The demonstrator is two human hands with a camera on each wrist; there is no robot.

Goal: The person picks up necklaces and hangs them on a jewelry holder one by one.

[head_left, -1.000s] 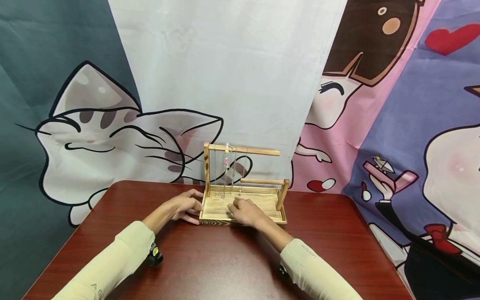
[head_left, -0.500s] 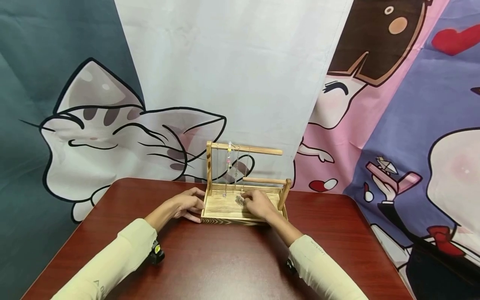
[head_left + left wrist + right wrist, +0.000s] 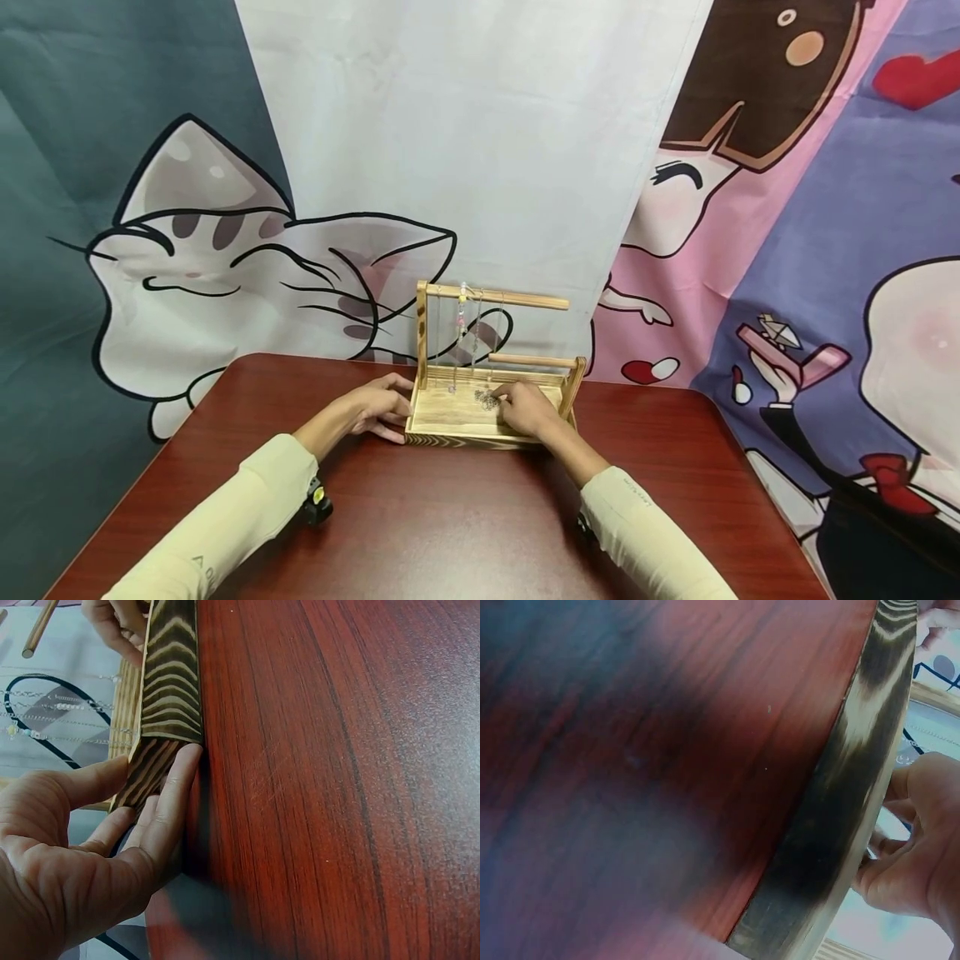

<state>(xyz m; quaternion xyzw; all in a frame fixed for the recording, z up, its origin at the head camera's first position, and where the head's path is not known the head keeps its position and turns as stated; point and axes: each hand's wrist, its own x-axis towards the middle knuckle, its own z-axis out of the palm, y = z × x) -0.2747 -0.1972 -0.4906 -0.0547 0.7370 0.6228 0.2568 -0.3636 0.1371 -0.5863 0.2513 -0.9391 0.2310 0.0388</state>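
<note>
A small wooden jewelry stand (image 3: 450, 439) with a shallow tray base stands on the table. My left hand (image 3: 378, 407) grips the tray's left end, thumb on its rim and fingers against the outer side in the left wrist view. Inside the tray lies a bunched silver chain (image 3: 486, 399). My right hand (image 3: 529, 410) reaches over the front rim, fingertips at the chain's right edge; whether they pinch a strand is hidden. From the upper bar (image 3: 525, 299) hang several thin necklaces, one with colored beads (image 3: 461, 310).
A shorter, lower bar (image 3: 532, 361) runs to the stand's right post (image 3: 573, 387). The stand sits near the back edge of the dark red table (image 3: 442, 517). Behind it hangs a printed cloth (image 3: 487, 142).
My right hand has moved right within the tray, uncovering the silver chain it was over. The left hand stays on the tray's left end. The head view has shifted slightly.
</note>
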